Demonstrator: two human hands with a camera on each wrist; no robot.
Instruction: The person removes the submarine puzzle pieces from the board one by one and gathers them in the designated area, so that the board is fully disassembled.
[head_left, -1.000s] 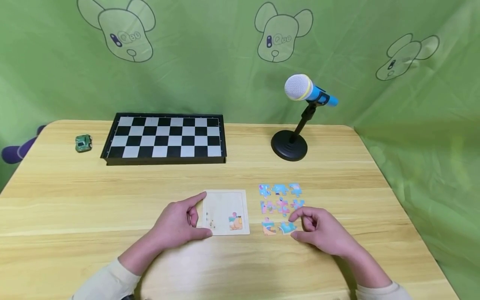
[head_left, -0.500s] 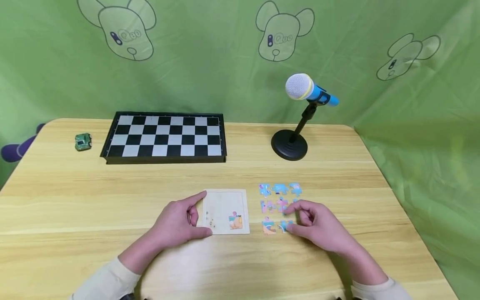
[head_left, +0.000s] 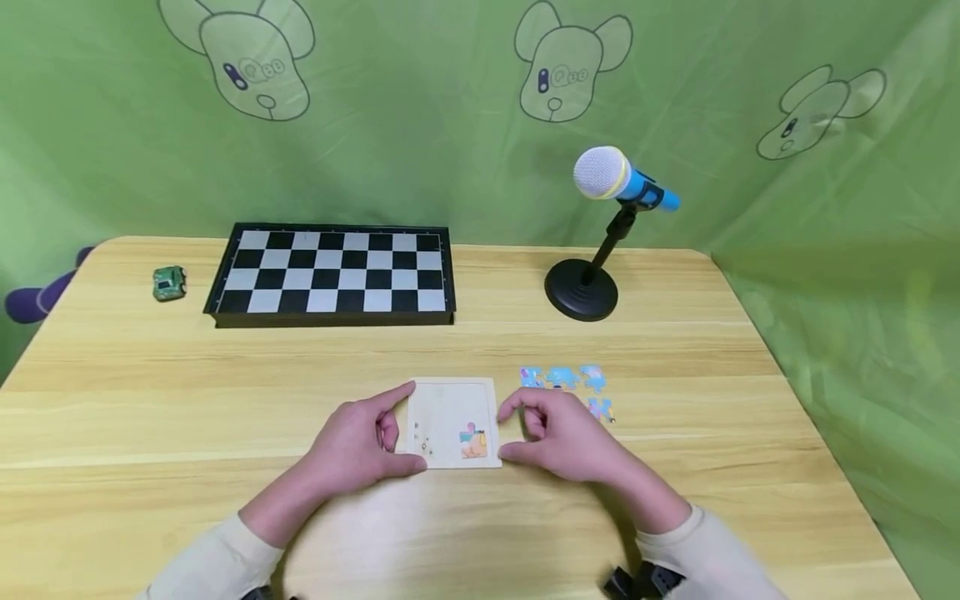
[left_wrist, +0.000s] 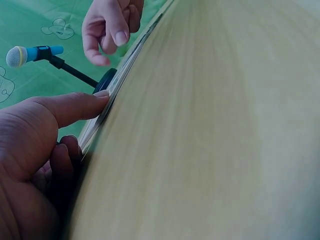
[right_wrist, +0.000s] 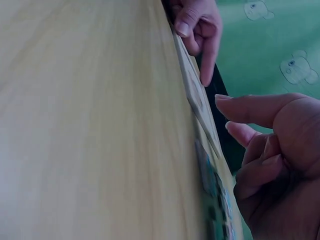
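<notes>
A pale square puzzle tray (head_left: 444, 408) lies on the table, with one puzzle piece (head_left: 474, 444) in its lower right part. My left hand (head_left: 356, 443) holds the tray at its left side, index fingertip at the upper corner and thumb at the lower one. My right hand (head_left: 566, 433) is over the table beside the tray's right edge. Its thumb and index finger are spread apart, and no piece shows between them in the right wrist view. Beyond it lie loose blue and pink puzzle pieces (head_left: 562, 377), some of them hidden under the hand.
A black-and-white checkered game board (head_left: 330, 279) sits at the back left, with a small green toy car (head_left: 169, 283) left of it. A blue microphone (head_left: 626, 182) on a black stand (head_left: 581, 292) is at the back right. Green curtain (head_left: 465, 150) hangs behind the table.
My right hand has moved left, from the loose puzzle pieces to the tray's right edge, and now covers some pieces. The left hand and the tray have stayed in place.
</notes>
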